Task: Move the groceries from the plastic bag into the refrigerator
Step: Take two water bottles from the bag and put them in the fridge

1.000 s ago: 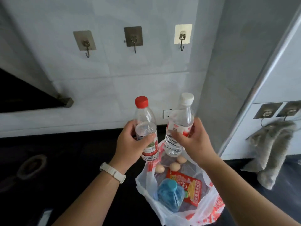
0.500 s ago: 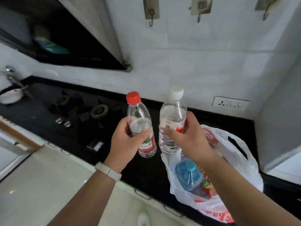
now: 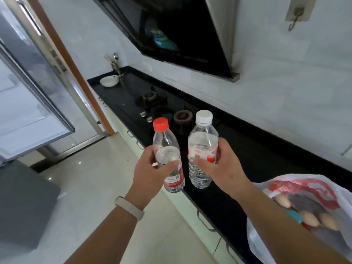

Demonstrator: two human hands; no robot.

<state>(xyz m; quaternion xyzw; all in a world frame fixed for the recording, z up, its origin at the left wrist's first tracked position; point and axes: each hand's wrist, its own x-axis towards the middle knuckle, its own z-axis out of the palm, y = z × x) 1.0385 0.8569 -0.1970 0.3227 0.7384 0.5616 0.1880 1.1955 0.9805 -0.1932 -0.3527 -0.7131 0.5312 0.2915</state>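
While the refrigerator [image 3: 28, 103] stands at my far left, its pale, glossy panel edged in a dark metal frame and reading to me as an open door, none of the groceries has reached it yet, so I judge the job to be in its early part: two bottles are out of the bag and everything else waits. Moving right, a grey matte block sits low beside the shiny light floor tiles. My left hand [image 3: 150, 172], with a pale band [image 3: 129, 207] on the wrist, is wrapped firmly around the red-capped bottle [image 3: 168, 159], a clear, smooth plastic cylinder with a ribbed cap and a red and green label low on its body. Just beside it, not quite touching, my right hand [image 3: 222, 168] is closed around the white-capped bottle [image 3: 202, 149], also clear plastic, its lower half ridged and crinkly, a red and white label under my fingers. Both are upright and held over the edge of the black polished counter [image 3: 247, 159], which carries the gas burners [image 3: 182, 116]. At the far right the plastic bag [image 3: 285, 187], thin, translucent white film with red print, rests slumped on that counter. Through it I see smooth tan eggs [image 3: 308, 218] and a bit of teal, so those, and anything hidden beneath, are left to carry over.
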